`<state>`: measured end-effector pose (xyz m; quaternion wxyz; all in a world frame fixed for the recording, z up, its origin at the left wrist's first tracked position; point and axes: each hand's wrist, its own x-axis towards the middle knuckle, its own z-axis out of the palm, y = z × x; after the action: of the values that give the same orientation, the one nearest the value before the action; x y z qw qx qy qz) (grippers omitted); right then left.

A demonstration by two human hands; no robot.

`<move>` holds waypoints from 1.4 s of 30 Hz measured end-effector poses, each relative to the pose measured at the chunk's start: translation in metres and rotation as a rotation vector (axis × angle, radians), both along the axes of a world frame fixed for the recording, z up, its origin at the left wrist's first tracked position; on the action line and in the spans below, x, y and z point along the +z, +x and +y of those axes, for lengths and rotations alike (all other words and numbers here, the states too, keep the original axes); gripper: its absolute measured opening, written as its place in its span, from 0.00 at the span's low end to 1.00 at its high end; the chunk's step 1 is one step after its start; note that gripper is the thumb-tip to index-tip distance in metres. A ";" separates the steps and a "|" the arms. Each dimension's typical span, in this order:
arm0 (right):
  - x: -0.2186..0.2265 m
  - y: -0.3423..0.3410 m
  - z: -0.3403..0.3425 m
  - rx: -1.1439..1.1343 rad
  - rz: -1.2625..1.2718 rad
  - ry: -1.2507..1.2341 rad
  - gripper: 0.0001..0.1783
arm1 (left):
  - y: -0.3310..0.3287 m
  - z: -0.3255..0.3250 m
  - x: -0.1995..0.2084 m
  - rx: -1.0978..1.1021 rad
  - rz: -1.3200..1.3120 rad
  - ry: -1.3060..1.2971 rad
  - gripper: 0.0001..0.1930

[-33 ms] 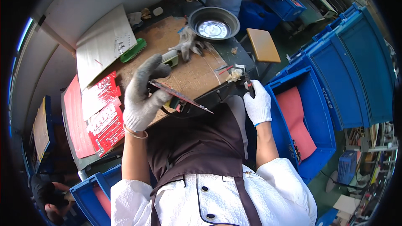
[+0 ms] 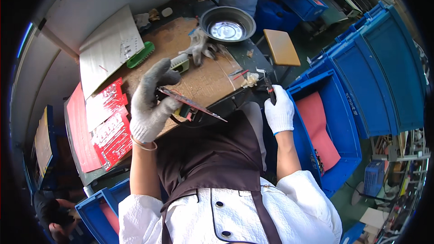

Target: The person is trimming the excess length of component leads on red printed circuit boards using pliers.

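Observation:
My left hand [image 2: 152, 104], in a greyish work glove, pinches a circuit board [image 2: 194, 104] between thumb and fingers. The board is tilted and seen nearly edge-on, with parts on its underside. At the table's near right corner my right hand [image 2: 279, 110], in a white glove, is closed round a dark-handled tool [image 2: 271, 93] with a reddish patch; its exact kind is hard to make out. Red circuit boards [image 2: 112, 137] lie on the table left of my left hand. Beyond that hand are a white-bristled green brush [image 2: 180, 63] and a loose grey glove [image 2: 197, 47].
A metal basin [image 2: 227, 24] stands at the table's back. Another green brush [image 2: 141, 54] rests by a pale board [image 2: 110, 47]. At my right is a blue crate [image 2: 340, 129] with a pink sheet inside. A stool [image 2: 282, 48] stands beyond the table. Someone [image 2: 54, 212] is at lower left.
The whole view has shifted slightly, so the table and basin sit a little further left. Both hands keep their hold on the circuit board and the tool.

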<state>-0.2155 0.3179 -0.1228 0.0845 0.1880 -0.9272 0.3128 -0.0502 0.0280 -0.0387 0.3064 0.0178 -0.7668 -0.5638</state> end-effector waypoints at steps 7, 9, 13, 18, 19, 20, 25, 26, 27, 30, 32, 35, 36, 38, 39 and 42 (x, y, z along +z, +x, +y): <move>-0.023 -0.015 -0.009 0.011 0.002 0.660 0.15 | -0.014 -0.001 -0.005 0.002 -0.012 -0.013 0.45; -0.017 -0.019 -0.009 0.020 -0.023 0.695 0.17 | -0.015 -0.002 -0.006 -0.004 -0.012 -0.001 0.45; 0.007 -0.017 -0.008 0.108 0.001 0.785 0.18 | -0.013 -0.002 -0.008 -0.011 -0.004 0.042 0.43; 0.011 -0.040 -0.009 0.106 -0.016 0.718 0.18 | -0.018 0.006 0.001 -0.071 0.032 0.058 0.40; 0.006 -0.053 -0.008 0.080 -0.037 0.754 0.17 | -0.020 0.006 0.004 -0.069 0.029 0.056 0.40; 0.009 -0.064 -0.007 0.065 -0.128 0.778 0.17 | -0.021 0.005 0.006 -0.066 -0.014 0.014 0.39; 0.041 -0.026 -0.006 0.077 0.078 0.469 0.21 | -0.030 0.007 0.010 -0.024 -0.076 0.047 0.31; 0.051 -0.013 -0.005 0.203 0.138 0.280 0.23 | -0.033 0.007 0.009 0.003 -0.061 0.073 0.32; 0.062 0.000 -0.004 0.327 0.195 0.088 0.25 | -0.035 0.008 0.010 0.007 -0.057 0.077 0.32; 0.083 0.027 -0.002 0.422 0.267 0.122 0.31 | -0.040 0.007 0.015 0.039 -0.087 0.046 0.28; 0.098 0.033 0.000 0.444 0.288 0.177 0.31 | -0.042 0.007 0.017 0.025 -0.087 0.060 0.28; 0.101 0.033 0.001 0.458 0.322 0.253 0.32 | -0.043 0.007 0.019 0.016 -0.090 0.055 0.28; 0.102 0.031 0.001 0.482 0.312 0.282 0.32 | -0.043 0.008 0.019 0.020 -0.090 0.036 0.28; 0.102 0.028 -0.001 0.514 0.298 0.308 0.31 | -0.042 0.007 0.016 0.018 -0.084 0.069 0.28; 0.102 0.027 -0.001 0.534 0.261 0.311 0.30 | -0.041 0.007 0.014 0.013 -0.077 0.101 0.28; 0.098 0.022 -0.001 0.617 0.171 0.264 0.27 | -0.038 0.004 0.013 0.011 -0.072 0.082 0.28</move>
<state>-0.1933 0.3164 -0.0245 0.0385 0.4943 -0.8487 0.1842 -0.0879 0.0321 -0.0259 0.2807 0.0546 -0.7536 -0.5919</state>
